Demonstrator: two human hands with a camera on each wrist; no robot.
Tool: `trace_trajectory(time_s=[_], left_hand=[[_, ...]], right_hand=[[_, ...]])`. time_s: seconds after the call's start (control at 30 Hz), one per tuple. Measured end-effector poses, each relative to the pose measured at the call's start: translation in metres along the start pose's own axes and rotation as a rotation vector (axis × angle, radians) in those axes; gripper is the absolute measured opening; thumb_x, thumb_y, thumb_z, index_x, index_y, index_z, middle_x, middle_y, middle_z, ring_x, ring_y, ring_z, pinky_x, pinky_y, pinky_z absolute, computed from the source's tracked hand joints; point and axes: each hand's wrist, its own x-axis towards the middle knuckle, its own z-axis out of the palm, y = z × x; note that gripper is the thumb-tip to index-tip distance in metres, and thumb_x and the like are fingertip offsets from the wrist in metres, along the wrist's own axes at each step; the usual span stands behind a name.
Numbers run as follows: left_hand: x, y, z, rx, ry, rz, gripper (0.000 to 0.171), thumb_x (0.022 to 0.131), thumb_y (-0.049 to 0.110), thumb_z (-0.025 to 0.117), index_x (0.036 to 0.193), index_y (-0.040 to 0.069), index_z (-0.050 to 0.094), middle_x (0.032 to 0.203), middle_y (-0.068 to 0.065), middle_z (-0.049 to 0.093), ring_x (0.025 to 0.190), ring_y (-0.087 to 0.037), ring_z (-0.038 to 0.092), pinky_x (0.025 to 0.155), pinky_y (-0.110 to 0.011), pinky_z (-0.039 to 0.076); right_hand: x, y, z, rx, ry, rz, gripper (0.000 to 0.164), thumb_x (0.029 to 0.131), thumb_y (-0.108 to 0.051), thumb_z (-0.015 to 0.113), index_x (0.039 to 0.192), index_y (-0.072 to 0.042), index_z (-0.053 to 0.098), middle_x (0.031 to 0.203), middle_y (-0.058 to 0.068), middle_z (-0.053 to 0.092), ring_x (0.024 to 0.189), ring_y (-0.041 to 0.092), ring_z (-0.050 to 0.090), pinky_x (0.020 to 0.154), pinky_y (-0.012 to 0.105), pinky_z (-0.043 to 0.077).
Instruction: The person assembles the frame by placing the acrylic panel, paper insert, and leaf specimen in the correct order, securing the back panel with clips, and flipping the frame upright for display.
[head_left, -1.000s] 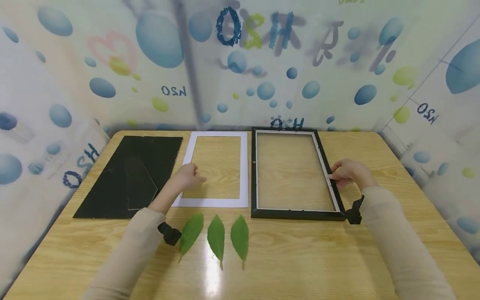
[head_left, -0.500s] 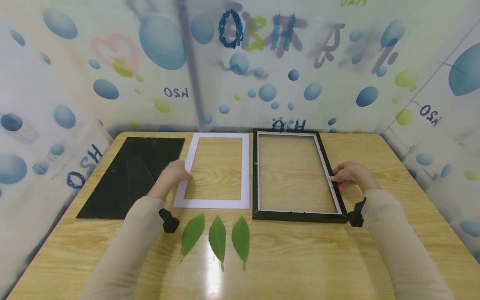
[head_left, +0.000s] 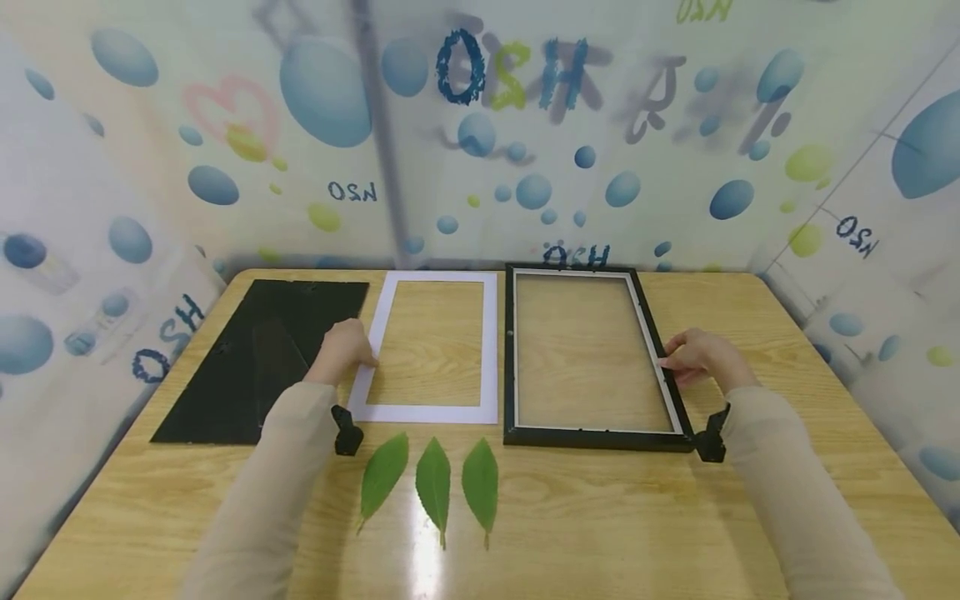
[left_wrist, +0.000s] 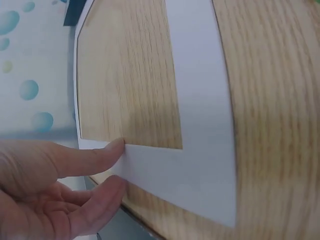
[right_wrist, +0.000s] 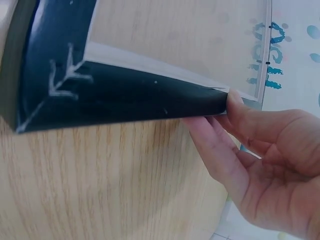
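A white picture mat (head_left: 431, 414) lies flat in the middle of the table. My left hand (head_left: 343, 354) pinches its left border; in the left wrist view the thumb is at the inner edge and a finger at the outer edge of the mat strip (left_wrist: 205, 165). To the right lies a black picture frame (head_left: 600, 440), back side up, with a clear pane in it. My right hand (head_left: 702, 358) grips its right side, thumb on top at the inner lip and fingers against the outer side, as the right wrist view shows of the frame (right_wrist: 135, 95).
Left of the mat lies a black backing board (head_left: 202, 383) with a fold-out stand, partly behind my left forearm. Three green leaves, a left one (head_left: 384, 475), a middle one (head_left: 432, 479) and a right one (head_left: 480, 479), lie in front of the mat. A patterned wall borders the table's back.
My left hand has moved left from over the mat's opening to its left border and now pinches it. The right hand stays on the frame's right side.
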Motion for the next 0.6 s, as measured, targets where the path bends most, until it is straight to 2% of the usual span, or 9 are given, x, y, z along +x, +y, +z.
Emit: trace_trajectory(time_s=[0.17,0.33,0.43,0.6], left_hand=[[0.005,0.000,-0.001,-0.035,-0.058,-0.069,0.051,0.077,0.017,0.071,0.113,-0.013,0.052,0.094,-0.020,0.056,0.069,-0.020,0.052,0.059,-0.026,0.044],[0.009,0.002,-0.003,-0.092,-0.120,-0.153,0.053,0.079,0.016,0.071,0.118,-0.013,0.048,0.095,-0.018,0.055,0.060,-0.012,0.054,0.051,-0.019,0.043],[0.010,0.002,-0.004,-0.087,-0.153,-0.168,0.051,0.080,0.016,0.070,0.116,-0.012,0.049,0.090,-0.016,0.054,0.057,-0.010,0.053,0.049,-0.017,0.043],[0.013,0.001,-0.006,-0.058,-0.194,-0.158,0.035,0.080,0.018,0.070,0.099,-0.008,0.056,0.066,-0.005,0.049,0.048,-0.007,0.046,0.046,-0.015,0.040]], right_hand=[[0.001,0.000,0.001,-0.003,0.012,0.012,0.042,0.091,-0.008,0.053,0.119,0.015,0.031,0.073,0.004,0.055,0.062,0.008,0.058,0.065,0.028,0.057],[0.000,-0.001,0.002,-0.005,0.018,0.010,0.040,0.091,-0.008,0.053,0.116,0.015,0.033,0.071,0.003,0.055,0.061,0.008,0.058,0.065,0.029,0.057],[-0.001,-0.001,0.002,-0.008,0.015,0.003,0.042,0.091,-0.008,0.053,0.118,0.016,0.032,0.073,0.005,0.055,0.062,0.008,0.058,0.066,0.030,0.057],[-0.001,-0.001,0.003,-0.004,0.022,0.001,0.044,0.091,-0.008,0.054,0.119,0.016,0.032,0.075,0.005,0.054,0.063,0.008,0.058,0.067,0.030,0.057]])
